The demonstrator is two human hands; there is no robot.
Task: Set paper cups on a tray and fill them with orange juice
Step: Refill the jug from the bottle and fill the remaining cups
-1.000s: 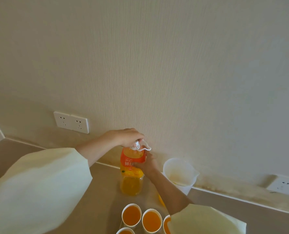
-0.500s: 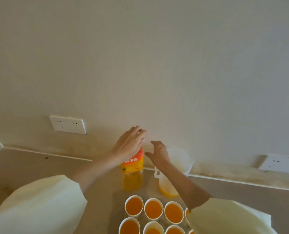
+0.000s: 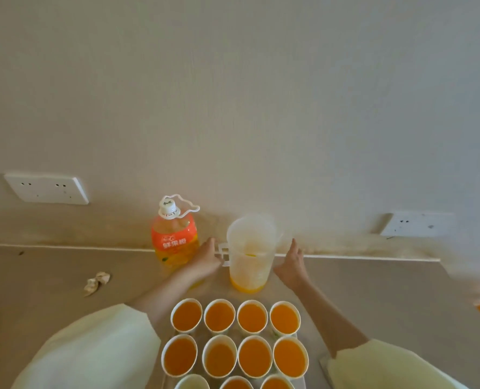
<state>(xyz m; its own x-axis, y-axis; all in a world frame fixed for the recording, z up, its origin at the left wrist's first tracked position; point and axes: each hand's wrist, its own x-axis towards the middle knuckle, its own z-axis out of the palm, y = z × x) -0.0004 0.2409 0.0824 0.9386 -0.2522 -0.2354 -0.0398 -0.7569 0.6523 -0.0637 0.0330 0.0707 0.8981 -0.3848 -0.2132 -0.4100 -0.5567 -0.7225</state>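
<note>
Just in front of the translucent plastic jug [image 3: 250, 256], a flat tray [image 3: 201, 334] carries rows of round paper cups [image 3: 252, 318] filled with orange juice. Just left of the jug, the capped juice bottle [image 3: 174, 240] stands upright. The left hand [image 3: 205, 261] reaches the jug's handle and the right hand [image 3: 290, 266] hovers beside its wall, fingers straight and together.

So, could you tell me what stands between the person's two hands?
In the head view, the translucent jug, with a little juice at its bottom, stands between the left hand and the right hand.
</note>
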